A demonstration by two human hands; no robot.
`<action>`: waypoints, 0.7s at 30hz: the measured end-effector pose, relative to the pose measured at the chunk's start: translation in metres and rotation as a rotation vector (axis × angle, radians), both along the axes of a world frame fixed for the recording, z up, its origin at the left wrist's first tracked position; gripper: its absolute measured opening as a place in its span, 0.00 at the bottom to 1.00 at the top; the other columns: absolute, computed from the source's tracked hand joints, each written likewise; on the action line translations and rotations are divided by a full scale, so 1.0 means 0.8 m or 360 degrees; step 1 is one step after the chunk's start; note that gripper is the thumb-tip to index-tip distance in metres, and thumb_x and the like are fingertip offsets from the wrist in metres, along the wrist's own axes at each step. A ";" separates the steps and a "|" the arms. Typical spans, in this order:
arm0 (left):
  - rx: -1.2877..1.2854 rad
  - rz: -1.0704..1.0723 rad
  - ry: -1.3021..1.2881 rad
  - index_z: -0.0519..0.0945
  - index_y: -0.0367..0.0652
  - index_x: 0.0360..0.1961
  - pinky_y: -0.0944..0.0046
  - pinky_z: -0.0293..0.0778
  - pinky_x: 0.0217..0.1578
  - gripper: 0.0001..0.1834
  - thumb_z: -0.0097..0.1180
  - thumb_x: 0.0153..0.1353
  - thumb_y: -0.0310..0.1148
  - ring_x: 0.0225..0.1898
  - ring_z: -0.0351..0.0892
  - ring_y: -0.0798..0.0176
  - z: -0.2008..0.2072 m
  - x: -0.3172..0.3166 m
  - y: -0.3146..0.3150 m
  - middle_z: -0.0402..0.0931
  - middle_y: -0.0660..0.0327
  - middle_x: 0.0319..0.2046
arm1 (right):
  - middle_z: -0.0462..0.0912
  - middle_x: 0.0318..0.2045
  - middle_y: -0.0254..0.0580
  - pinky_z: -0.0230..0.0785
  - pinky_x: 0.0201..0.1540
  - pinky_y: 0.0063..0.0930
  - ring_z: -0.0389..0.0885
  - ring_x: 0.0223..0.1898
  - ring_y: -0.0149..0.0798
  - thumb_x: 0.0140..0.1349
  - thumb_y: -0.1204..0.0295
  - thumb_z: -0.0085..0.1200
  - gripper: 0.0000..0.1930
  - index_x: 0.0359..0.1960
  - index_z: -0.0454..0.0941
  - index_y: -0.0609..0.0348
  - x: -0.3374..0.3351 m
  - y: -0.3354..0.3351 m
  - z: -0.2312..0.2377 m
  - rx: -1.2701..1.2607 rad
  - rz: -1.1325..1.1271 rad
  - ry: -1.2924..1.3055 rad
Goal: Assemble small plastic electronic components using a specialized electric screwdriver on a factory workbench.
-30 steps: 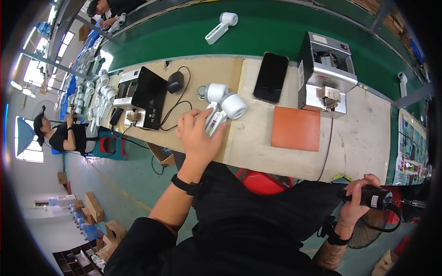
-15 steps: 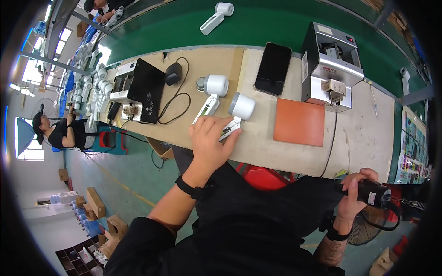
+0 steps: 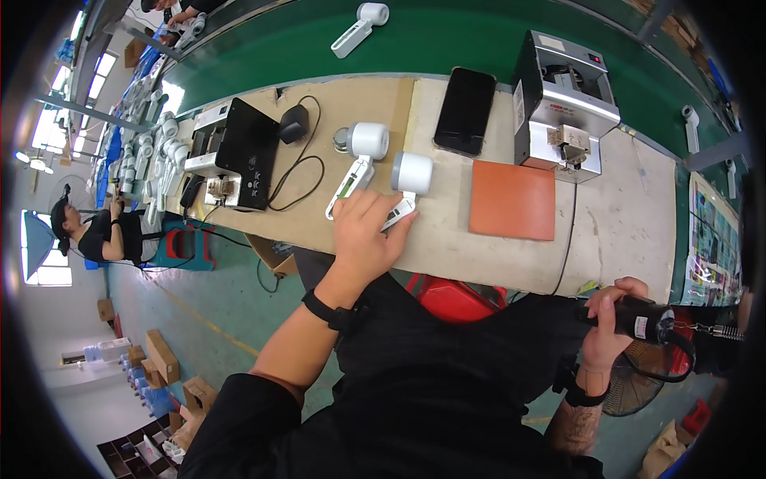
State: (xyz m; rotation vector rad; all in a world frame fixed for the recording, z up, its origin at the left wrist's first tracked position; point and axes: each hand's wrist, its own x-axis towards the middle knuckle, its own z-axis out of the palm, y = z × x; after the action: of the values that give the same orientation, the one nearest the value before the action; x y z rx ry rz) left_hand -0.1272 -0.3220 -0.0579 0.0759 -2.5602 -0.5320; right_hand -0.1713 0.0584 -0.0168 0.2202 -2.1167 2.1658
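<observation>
My left hand is closed around the handle of a white handheld device with a round cylindrical head, lying on the bench. Beside it, near my fingers, lies a second white device, its handle exposing a green circuit board; a round metal piece sits against its head. Low at the right, past the bench edge, my right hand is wrapped round a black cylindrical power screwdriver, which hangs from a coiled spring.
A black phone and an orange-brown mat lie on the bench. Silver-and-black machines stand right and left, with a black adapter and cord between. Behind runs a green conveyor. A person sits far left.
The device in my left hand has turned slightly, its head now standing straighter above the handle. The whole view has shifted a little. My right hand keeps its hold on the screwdriver.
</observation>
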 end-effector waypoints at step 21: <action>0.0612 -0.1066 -0.0671 0.89 0.33 0.40 0.62 0.74 0.39 0.10 0.70 0.61 0.29 0.33 0.82 0.60 0.068 -0.135 0.231 0.83 0.55 0.31 | 0.83 0.32 0.41 0.76 0.39 0.32 0.82 0.33 0.34 0.64 0.64 0.70 0.15 0.46 0.80 0.58 0.096 0.106 0.032 0.0437 -0.0372 -0.0024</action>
State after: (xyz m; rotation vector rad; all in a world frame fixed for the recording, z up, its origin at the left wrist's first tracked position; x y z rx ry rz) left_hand -0.2354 -0.1371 -0.0034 -0.6156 -2.8146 -1.3809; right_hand -0.0946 0.1432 0.0092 -0.0234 -2.3122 1.7540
